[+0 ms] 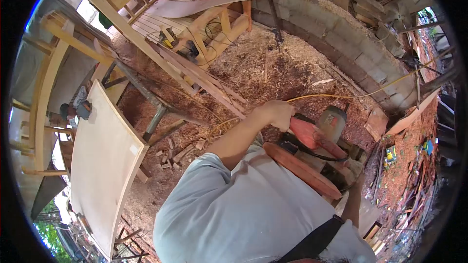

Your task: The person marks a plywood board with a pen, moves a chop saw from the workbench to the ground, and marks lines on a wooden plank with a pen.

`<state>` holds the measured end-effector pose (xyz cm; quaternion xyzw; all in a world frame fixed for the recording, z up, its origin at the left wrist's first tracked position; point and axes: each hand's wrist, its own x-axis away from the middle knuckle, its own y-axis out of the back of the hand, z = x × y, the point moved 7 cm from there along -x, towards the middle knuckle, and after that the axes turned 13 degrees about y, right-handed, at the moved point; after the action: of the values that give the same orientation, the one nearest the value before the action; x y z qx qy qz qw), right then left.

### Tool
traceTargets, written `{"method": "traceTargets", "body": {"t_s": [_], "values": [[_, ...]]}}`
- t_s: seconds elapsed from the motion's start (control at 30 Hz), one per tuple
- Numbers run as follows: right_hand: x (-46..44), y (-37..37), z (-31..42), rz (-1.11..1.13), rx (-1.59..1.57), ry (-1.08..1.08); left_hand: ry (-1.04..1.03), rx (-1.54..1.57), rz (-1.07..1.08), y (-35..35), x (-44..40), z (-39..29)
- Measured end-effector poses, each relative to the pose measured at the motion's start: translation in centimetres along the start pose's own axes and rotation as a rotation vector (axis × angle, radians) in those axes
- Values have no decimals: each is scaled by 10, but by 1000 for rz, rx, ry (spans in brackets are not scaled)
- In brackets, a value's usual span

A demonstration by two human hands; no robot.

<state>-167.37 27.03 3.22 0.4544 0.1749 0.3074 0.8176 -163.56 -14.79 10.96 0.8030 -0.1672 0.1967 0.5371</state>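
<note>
My left hand [279,115] is closed around the near end of a reddish curved wooden piece [308,135], its fingers partly hidden behind the wood. That piece lies across a machine [332,121] with a pale, dusty housing and a dark top; its exact kind I cannot make out. Close to my body, a second reddish curved board [302,170] sits along the machine's near side. My right forearm [354,203] reaches up from the lower right toward the machine. The right hand itself is mostly hidden there, and its grip does not show.
Sawdust and wood offcuts [181,155] cover the ground. A large pale panel [105,165] stands at left, with a dark power tool [84,110] on it. A low block wall [336,39] curves behind. A yellow cord [341,96] runs past the machine. Long planks [195,73] slant across the middle.
</note>
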Motion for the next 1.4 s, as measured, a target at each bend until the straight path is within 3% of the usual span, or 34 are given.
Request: {"method": "traceTargets", "body": {"t_s": [0.17,0.33,0.43,0.53,0.57,0.63,0.73,0.8,0.87,0.9,0.97,1.0,1.07,1.27,1.4], "values": [[-17,12,29,67,146,45,-59,21,6,15,-20,8],[-43,18,43,-29,90,-70,-102,28,10,35,-49,30],[-84,20,83,90,51,109,-148,48,-35,39,-77,50],[-114,27,110,-175,81,139,-179,51,-78,68,-86,70],[-123,22,103,-240,-239,37,-186,27,-74,77,-86,78],[-161,24,105,-293,-553,-51,-178,26,-89,91,-88,96],[-230,32,166,38,570,516,-241,86,-99,104,-79,124],[-261,43,91,28,197,187,-327,145,-109,108,-74,147],[-289,52,-13,-153,-493,-287,-441,310,46,104,-90,182],[-305,51,-53,-242,-692,-431,-432,312,51,103,-96,195],[-350,40,-109,-315,-871,-576,-264,480,511,81,-105,223],[-378,29,-127,-332,-907,-617,-244,488,508,87,-94,232],[-436,-6,-150,-269,-922,-625,61,493,301,106,-75,250],[-648,-180,-180,83,-1020,-628,431,453,142,94,-102,287],[-719,-304,-182,294,-1025,-666,670,535,172,138,-97,269]]}}
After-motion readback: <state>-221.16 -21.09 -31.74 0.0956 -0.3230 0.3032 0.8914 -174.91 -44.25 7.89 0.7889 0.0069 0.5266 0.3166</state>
